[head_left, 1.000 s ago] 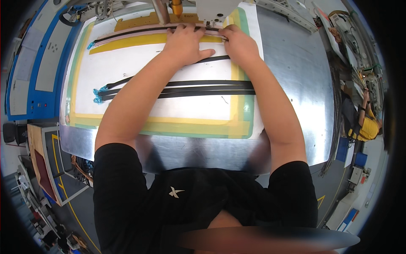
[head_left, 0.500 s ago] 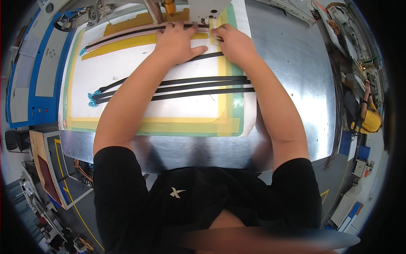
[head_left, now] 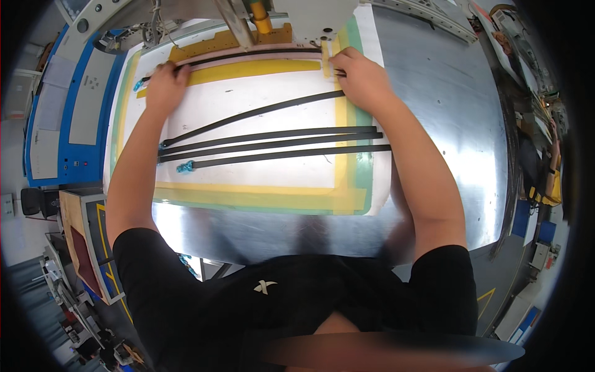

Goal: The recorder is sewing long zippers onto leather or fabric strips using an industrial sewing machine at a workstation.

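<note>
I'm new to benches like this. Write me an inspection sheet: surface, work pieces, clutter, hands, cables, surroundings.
Surface: metal table, with a taped white sheet on it.
Work pieces: four loose black strips nearer the person; a rear black strip behind a yellow bar.
Clutter: small dark mark on the sheet.
Hands: left hand at the rear strip's left part; right hand just past its right end; grip unclear.
Cables: bundle beside the machine.
Surroundings: blue cabinet at left.
</note>
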{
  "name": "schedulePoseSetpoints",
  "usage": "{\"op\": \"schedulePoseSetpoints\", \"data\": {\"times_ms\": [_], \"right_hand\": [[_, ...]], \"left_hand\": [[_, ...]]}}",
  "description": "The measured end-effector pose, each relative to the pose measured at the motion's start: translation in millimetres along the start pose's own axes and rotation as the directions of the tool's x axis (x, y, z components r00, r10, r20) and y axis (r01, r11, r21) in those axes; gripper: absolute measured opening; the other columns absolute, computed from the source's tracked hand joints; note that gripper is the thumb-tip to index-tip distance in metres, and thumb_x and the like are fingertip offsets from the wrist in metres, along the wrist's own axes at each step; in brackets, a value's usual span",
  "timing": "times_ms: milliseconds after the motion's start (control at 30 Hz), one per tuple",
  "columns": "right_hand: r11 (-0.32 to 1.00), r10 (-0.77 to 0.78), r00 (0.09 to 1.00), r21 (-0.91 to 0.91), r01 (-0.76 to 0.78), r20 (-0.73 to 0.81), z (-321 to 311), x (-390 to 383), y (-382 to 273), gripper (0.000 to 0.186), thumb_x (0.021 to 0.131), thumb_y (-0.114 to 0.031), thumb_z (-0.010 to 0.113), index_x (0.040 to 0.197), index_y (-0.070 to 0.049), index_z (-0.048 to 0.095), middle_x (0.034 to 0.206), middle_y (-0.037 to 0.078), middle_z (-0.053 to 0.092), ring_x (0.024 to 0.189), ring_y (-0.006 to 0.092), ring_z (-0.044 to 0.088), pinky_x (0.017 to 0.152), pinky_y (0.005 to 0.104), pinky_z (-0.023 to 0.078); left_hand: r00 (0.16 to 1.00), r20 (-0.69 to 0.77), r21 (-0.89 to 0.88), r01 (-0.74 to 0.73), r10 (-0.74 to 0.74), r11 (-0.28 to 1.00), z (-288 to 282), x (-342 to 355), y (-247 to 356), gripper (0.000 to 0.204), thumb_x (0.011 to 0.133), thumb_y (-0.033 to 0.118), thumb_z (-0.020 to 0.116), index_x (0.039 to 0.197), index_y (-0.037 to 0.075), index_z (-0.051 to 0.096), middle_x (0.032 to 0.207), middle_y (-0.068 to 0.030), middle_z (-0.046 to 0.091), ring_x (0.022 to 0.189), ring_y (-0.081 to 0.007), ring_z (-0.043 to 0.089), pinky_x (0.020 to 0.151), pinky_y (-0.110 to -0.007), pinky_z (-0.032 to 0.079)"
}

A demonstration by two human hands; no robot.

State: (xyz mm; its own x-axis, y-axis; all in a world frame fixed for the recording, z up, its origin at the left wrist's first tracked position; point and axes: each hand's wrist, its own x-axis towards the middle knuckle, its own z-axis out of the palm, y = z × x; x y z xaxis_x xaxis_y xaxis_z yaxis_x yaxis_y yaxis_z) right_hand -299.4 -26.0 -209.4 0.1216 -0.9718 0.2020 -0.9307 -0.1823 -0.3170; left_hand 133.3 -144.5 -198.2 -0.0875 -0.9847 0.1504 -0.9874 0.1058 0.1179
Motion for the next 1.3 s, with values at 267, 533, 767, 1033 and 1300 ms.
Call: {"op": "schedulePoseSetpoints", "data": {"times_ms": [267, 533, 767, 1033, 1300], "right_hand": [[1.000, 0.005, 1.000, -0.004, -0.005, 0.026, -3, 4, -5, 0.034, 0.091, -0.011, 0.061, 0.123, -0.015, 0.071, 0.125, 0.002, 0.066, 0.105, 0.0305, 0.069, 0.088, 0.0413, 0.058], [1.000, -0.021, 1.000, -0.004, 0.021, 0.015, 0, 7, -5, 0.031, 0.092, -0.009, 0.062, 0.122, -0.013, 0.069, 0.122, 0.003, 0.064, 0.105, 0.0284, 0.069, 0.087, 0.0424, 0.060], [1.000, -0.026, 1.000, -0.002, 0.026, 0.003, -1, 4, -8, 0.030, 0.091, -0.008, 0.063, 0.121, -0.013, 0.069, 0.121, 0.004, 0.064, 0.105, 0.0279, 0.069, 0.087, 0.0425, 0.059], [0.995, 0.100, 0.994, 0.033, -0.099, -0.046, -7, -4, -13, 0.034, 0.088, -0.015, 0.069, 0.122, -0.012, 0.069, 0.122, 0.009, 0.064, 0.105, 0.0316, 0.070, 0.089, 0.0419, 0.059], [0.971, 0.074, 0.997, 0.229, -0.070, -0.011, -14, -2, -31, 0.042, 0.086, -0.011, 0.071, 0.127, -0.004, 0.063, 0.120, 0.017, 0.063, 0.111, 0.0383, 0.065, 0.098, 0.0439, 0.053]], "left_hand": [[0.962, -0.077, 0.105, 0.270, -0.263, 0.957, 8, 39, -108, 0.061, 0.100, 0.057, 0.054, 0.135, 0.008, 0.064, 0.137, -0.0269, 0.062, 0.129, -0.0408, 0.060, 0.109, -0.054, 0.047], [0.960, -0.180, 0.115, 0.237, -0.214, 0.965, -8, 34, -109, 0.047, 0.100, 0.045, 0.060, 0.106, 0.000, 0.075, 0.104, -0.0282, 0.073, 0.102, -0.0451, 0.070, 0.094, -0.051, 0.054], [0.972, -0.171, -0.168, 0.133, -0.162, 0.977, -52, -63, -84, 0.045, 0.108, 0.036, 0.056, 0.092, -0.004, 0.068, 0.081, -0.0187, 0.067, 0.074, -0.0330, 0.063, 0.072, -0.043, 0.049], [0.985, 0.147, -0.610, 0.165, -0.095, 0.775, -81, -187, -106, 0.038, 0.108, 0.028, 0.056, 0.078, 0.006, 0.053, 0.069, 0.0009, 0.048, 0.068, -0.0085, 0.045, 0.063, -0.028, 0.036], [0.959, 0.275, -0.785, 0.264, -0.066, 0.560, -85, -272, -145, 0.029, 0.105, 0.019, 0.058, 0.079, 0.007, 0.052, 0.074, 0.0003, 0.051, 0.070, -0.0085, 0.047, 0.067, -0.027, 0.037]]}}
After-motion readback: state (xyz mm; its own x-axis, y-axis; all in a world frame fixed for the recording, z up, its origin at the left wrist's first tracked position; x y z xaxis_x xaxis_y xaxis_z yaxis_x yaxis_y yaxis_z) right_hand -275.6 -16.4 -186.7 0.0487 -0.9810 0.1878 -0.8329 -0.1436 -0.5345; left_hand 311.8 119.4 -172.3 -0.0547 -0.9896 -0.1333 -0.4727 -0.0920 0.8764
